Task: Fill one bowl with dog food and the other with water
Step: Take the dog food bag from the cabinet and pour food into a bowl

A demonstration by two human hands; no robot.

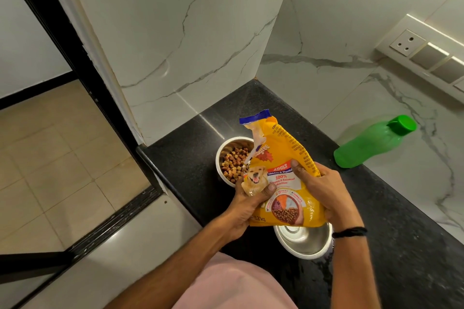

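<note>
A yellow dog food bag is held over the black counter, its torn blue top pointing away from me. My left hand grips its lower left corner and my right hand clasps its right side. Beyond the bag sits a steel bowl holding brown kibble, partly hidden by the bag. A second steel bowl rests under the bag's bottom, nearer to me, and shows nothing inside. A green water bottle with a green cap stands at the right, against the wall.
The black granite counter ends at a left edge above a tiled floor. Marble walls close the back and right. A white switch and socket panel is fixed to the right wall. A black door frame stands at the left.
</note>
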